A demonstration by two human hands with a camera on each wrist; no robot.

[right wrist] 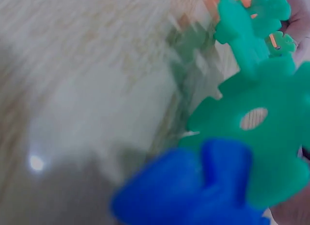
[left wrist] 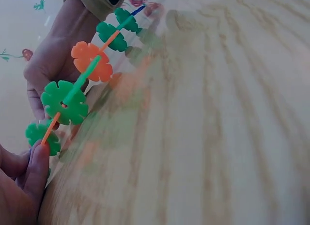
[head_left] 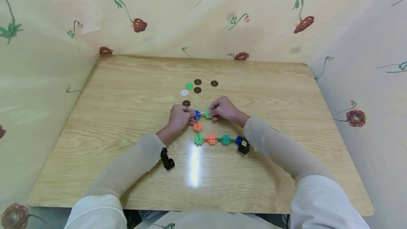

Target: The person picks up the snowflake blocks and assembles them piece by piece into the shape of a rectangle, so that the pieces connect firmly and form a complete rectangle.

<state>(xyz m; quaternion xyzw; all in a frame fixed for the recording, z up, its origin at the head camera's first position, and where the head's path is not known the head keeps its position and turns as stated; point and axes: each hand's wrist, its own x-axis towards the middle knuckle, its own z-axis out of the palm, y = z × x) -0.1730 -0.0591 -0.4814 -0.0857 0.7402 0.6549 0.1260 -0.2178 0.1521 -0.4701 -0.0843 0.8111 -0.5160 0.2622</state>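
Likely joining discs. Best to brace blue notched disc (head_left: 196, 115), pinched in left hand (head_left: 180, 117) at centre frame; keep edge-on white piece (head_left: 202, 113) square to notches; press straight with light-green notched disc (head_left: 208, 114), pinched in right hand (head_left: 224, 109) just rightward. Avoid tugging linked chain (head_left: 212, 139), lying below both hands, from blue disc down, then right toward black wrist camera (head_left: 243, 146).

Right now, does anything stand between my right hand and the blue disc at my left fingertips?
Yes: the green disc pinched in your right hand, then a thin pale piece, apparently edge-on, before the blue disc. Nothing else visible intervenes.
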